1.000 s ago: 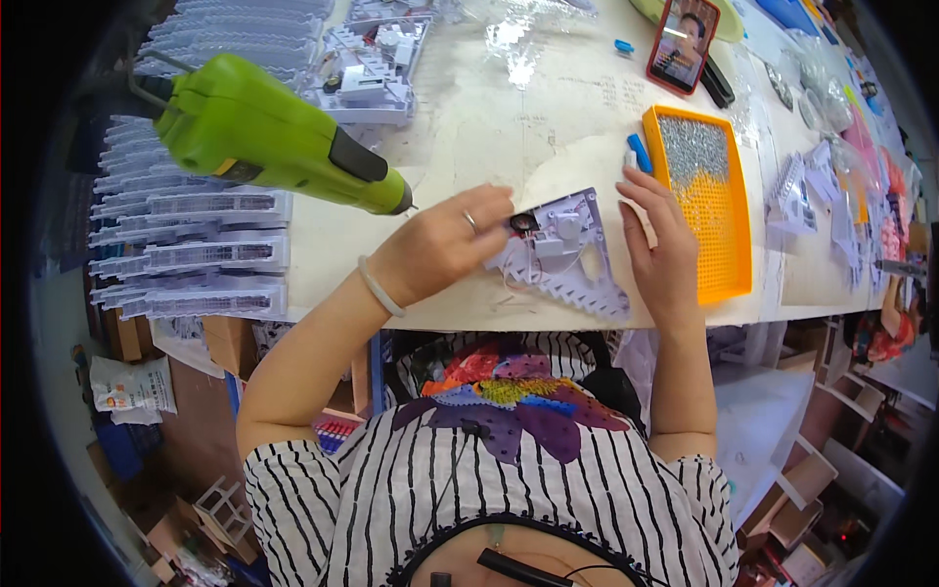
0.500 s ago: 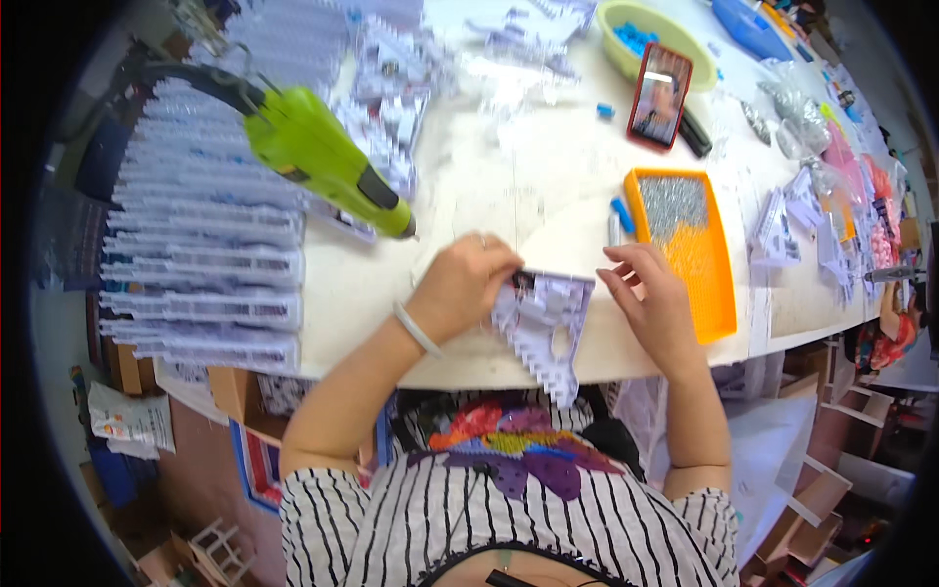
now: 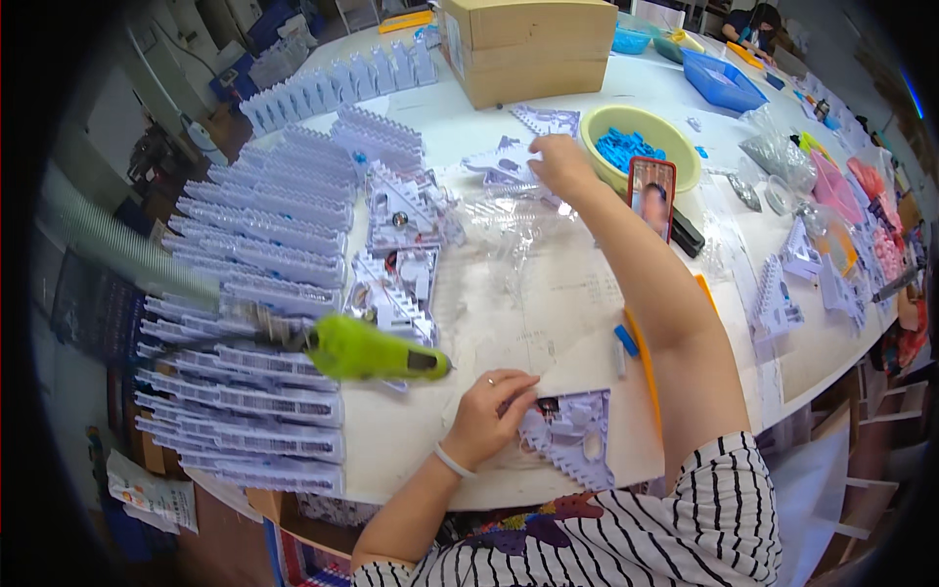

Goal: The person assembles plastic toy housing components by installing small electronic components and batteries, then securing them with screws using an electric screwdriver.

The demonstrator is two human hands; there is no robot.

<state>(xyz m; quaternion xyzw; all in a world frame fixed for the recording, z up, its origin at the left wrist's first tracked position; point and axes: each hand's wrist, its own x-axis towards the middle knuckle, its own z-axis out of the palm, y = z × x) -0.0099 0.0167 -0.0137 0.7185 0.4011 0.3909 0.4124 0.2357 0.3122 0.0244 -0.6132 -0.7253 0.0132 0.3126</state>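
— Two hands, two jobs, by the look of it. Why the split?

— My left hand (image 3: 486, 416) presses down on the pale lilac toothed plastic piece (image 3: 575, 445) at the near edge of the table (image 3: 548, 313), fingers curled over its left corner, a closed grip that pins it flat so it can't slide while I stretch away. My right hand (image 3: 560, 161) reaches far across to a second lilac piece (image 3: 504, 161) lying just beside the green bowl (image 3: 611, 122) of blue parts (image 3: 626, 149). The fingers rest on it; whether they have actually pinched it, I cannot tell.

— What crowds the reach?

— My forearm passes right over the phone (image 3: 652, 196) propped against the bowl, and over crumpled clear plastic wrap (image 3: 509, 230). An orange tray (image 3: 646, 367) sits mostly hidden under my arm, a small blue part (image 3: 626, 339) just beside it.

— And to the left?

— The green power screwdriver (image 3: 377, 352) hangs above the table on its hose, near my left hand. Behind it, stacked rows of finished lilac pieces (image 3: 254, 293) fill that side, and a cardboard box (image 3: 528, 44) stands at the far edge.
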